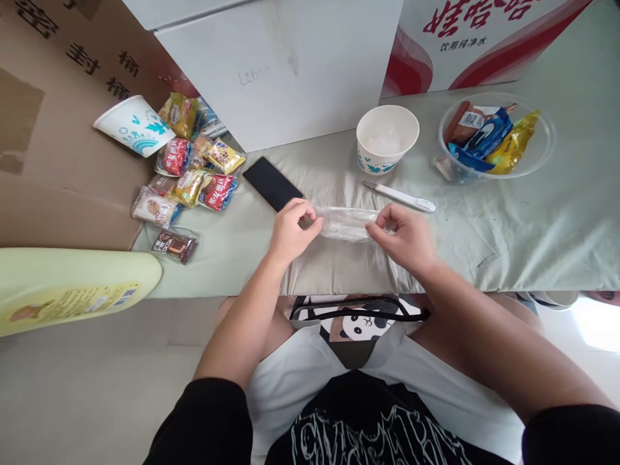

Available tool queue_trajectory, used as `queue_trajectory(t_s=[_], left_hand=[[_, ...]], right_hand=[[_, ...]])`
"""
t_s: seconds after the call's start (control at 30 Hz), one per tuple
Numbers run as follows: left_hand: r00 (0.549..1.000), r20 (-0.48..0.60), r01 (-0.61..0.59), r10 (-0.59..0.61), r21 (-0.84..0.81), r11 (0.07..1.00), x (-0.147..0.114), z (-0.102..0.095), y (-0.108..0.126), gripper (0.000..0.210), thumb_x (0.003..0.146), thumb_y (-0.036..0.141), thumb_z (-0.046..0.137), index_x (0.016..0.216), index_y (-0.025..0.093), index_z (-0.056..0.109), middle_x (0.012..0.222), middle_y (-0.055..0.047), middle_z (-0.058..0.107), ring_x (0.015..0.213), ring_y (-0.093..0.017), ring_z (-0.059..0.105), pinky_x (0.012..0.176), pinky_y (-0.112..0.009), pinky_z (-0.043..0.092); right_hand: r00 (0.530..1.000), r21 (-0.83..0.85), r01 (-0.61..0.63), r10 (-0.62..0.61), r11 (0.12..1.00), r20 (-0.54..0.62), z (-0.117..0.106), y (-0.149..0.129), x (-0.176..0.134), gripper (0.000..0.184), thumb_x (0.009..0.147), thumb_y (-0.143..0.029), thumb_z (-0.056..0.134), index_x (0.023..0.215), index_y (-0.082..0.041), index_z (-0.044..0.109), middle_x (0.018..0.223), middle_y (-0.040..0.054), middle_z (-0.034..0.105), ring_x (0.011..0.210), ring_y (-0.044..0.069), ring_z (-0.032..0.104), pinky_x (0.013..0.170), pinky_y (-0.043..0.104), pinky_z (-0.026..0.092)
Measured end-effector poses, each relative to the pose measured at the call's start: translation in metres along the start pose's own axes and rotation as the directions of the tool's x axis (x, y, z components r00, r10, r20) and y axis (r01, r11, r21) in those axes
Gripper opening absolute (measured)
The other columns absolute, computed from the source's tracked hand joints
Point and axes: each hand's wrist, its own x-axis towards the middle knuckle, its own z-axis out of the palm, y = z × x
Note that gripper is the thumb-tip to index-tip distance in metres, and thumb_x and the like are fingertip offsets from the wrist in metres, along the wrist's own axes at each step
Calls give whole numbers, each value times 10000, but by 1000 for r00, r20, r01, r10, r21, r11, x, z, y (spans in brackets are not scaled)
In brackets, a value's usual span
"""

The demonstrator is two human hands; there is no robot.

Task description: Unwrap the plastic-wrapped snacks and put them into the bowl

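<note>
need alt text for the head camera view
A person's left hand and right hand hold clear plastic between them over a cloth-covered table. Nearby are a phone, two paper cups, wrapped snacks and a clear bowl of packets.

Left hand [296,227] and right hand [404,237] holding clear plastic [346,223] near counter's [484,245] front edge, upright paper cup [382,156] farther back

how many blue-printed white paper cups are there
2. One blue-printed white paper cup is at left, beside colourful plastic-wrapped snacks; the other cup is just beyond the slim white-handled tool. More could be hidden.
</note>
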Motion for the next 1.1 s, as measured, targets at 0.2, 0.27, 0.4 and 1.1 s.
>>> queue_trajectory(t_s=[0.2,0.27,0.4,1.1], left_hand=[[992,-70,-108,108,1,994,-22,21,18,177,868,376,684,865,215,609,885,-34,622,863,-179,600,799,-318,506],[984,178,40,7,-259,965,-30,29,25,358,871,513,700,1077,225,646,1039,-60,665,967,-196,633,827,-319,523],[825,559,456,-79,-578,676,-39,39,35,624,768,706,755,1139,210,681,1008,-60,699,926,-206,675,808,-321,541],[990,-56,-104,132,355,929,126,32,91,351,726,2,741,691,238,484,821,-29,610,861,-217,585,845,-373,500]], right_hand=[[935,-161,332,-346,930,-72,15,-7,-22,255,881,-156,542,1105,-274,578,900,30,678,785,193,642,697,330,520],[930,28,367,-368,930,13,17,-12,-28,249,883,-144,551,1092,-277,567,909,23,665,782,177,634,710,322,523],[943,562,39,-217,826,252,17,-21,-31,203,900,-260,626,1073,-278,521,940,13,623,752,152,602,676,305,517],[993,294,81,-103,952,59,1,1,17,98,841,-265,519,926,-232,557,820,10,607,766,169,566,702,333,455]])
